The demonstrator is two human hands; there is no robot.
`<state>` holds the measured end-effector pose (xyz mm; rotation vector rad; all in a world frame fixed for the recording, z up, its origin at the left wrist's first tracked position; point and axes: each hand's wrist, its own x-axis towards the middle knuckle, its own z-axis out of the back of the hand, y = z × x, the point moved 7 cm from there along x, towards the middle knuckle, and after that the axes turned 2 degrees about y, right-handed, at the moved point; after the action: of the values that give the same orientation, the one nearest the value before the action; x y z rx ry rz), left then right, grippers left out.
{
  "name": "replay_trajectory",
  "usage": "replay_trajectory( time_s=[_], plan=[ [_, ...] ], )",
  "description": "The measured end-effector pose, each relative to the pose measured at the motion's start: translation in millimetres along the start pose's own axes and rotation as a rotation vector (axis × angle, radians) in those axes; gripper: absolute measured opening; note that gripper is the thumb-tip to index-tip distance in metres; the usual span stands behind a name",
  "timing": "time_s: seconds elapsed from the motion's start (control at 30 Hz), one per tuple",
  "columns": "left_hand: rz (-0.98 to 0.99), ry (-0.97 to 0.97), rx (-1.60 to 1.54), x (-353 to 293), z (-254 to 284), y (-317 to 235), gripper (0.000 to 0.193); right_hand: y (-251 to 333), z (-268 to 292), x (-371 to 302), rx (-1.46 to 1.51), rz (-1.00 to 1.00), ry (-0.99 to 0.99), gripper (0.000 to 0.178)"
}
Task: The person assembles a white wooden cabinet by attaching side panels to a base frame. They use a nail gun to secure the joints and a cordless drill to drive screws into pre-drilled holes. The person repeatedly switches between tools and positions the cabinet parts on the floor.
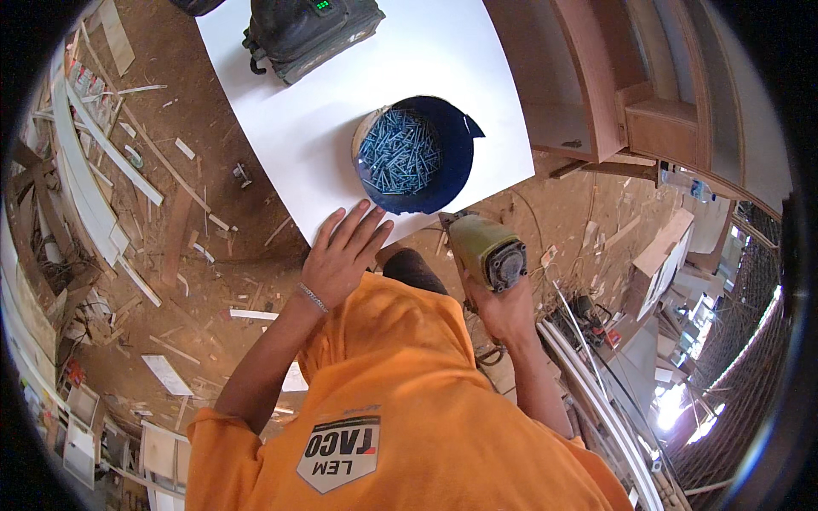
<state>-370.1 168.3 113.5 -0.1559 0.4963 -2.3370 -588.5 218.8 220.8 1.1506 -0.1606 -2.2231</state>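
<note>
So the left hand [345, 260] has its fingers open and slightly spread, palm down at the near edge of the white panel [281, 145]. Nothing gripped that I can see. Fingertips are just beside the dark blue tub [457, 157], can't tell if they're actually touching it.

Right hand [504, 308] is on the greenish power tool [477, 238] with the black round end, just off the panel's near edge. Looks like a proper closed grip on its lower part, though the tool hides most of the fingers.

The tub sits near the panel's near end, with loose bluish fasteners [400, 153] piled toward its left side. Screws or nails, too small for me to say.

My read: this is the fastening stage, tool ready, no fastener in the fingers yet. Taking one would call for lifting the left fingertips over the rim and pinching a single piece, with the tool kept clear.

Farther out: dark bulky case [311, 38] on the panel's far end, wooden cabinet [579, 77] far right, pale strips [94, 192] on the left.
</note>
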Motion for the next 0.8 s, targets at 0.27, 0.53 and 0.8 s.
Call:
replay_trajectory(
  time_s=[0.27, 0.53, 0.8],
  plan=[
    [-0.003, -0.059, -0.020, 2.8, 4.2, -0.3, 0.048, 4.3, 0.5, -2.0, -0.085, 0.068, -0.023, 0.037],
    [0.022, -0.042, -0.023, 3.8, 2.5, 0.6, 0.050, 1.6, -4.1, -4.8, -0.048, 0.117, -0.025, 0.036],
    [0.006, -0.037, -0.022, 4.2, 2.8, -0.5, 0.052, 3.0, -2.9, -5.3, -0.086, 0.056, -0.050, 0.032]
  ],
)
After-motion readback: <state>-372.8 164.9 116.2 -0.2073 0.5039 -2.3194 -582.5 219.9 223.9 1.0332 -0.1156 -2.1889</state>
